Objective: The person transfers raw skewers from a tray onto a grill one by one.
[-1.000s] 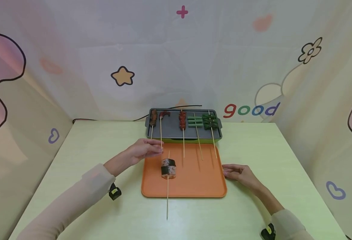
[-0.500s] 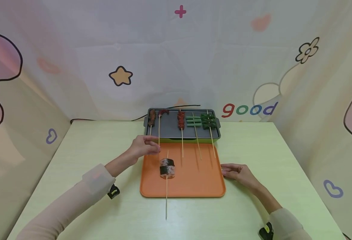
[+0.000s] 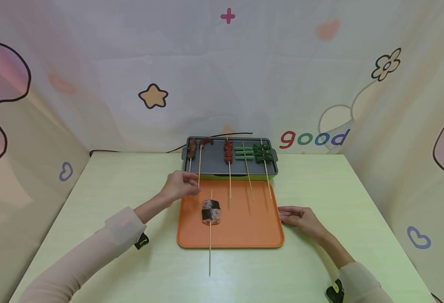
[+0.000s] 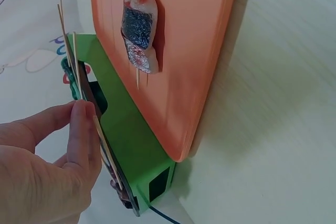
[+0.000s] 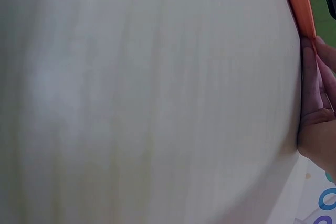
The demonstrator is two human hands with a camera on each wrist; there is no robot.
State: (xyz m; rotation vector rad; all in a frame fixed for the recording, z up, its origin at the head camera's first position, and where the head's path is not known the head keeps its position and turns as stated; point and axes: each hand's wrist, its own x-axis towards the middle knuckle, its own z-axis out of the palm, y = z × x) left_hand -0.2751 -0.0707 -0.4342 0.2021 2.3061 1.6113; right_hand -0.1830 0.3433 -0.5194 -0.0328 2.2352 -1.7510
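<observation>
My left hand (image 3: pixel 180 185) pinches the stick of a skewer (image 3: pixel 200 166) that carries a curved dark red piece; its food end lies on the grill (image 3: pixel 214 162). In the left wrist view, the fingertips (image 4: pixel 81 109) meet around the thin stick. An orange tray (image 3: pixel 244 227) lies in front of the grill, bearing a skewer with a thick pale piece wrapped in black bands (image 3: pixel 211 211). My right hand (image 3: pixel 303 219) grips the tray's right edge, with fingers at the rim in the right wrist view.
On the grill lie a brown meat skewer (image 3: pixel 192 149), a red meat skewer (image 3: pixel 228 152), a green bean-like skewer (image 3: pixel 244 153) and a dark green leafy skewer (image 3: pixel 262 153). Their sticks overhang the tray. A dark cord (image 3: pixel 175 149) runs behind. A printed curtain (image 3: pixel 222 84) surrounds the table (image 3: pixel 131 176).
My left hand has shifted slightly left with the curved red skewer's stick, whose lower end swung left. The right hand stays at the tray edge. The head view has shifted a little.
</observation>
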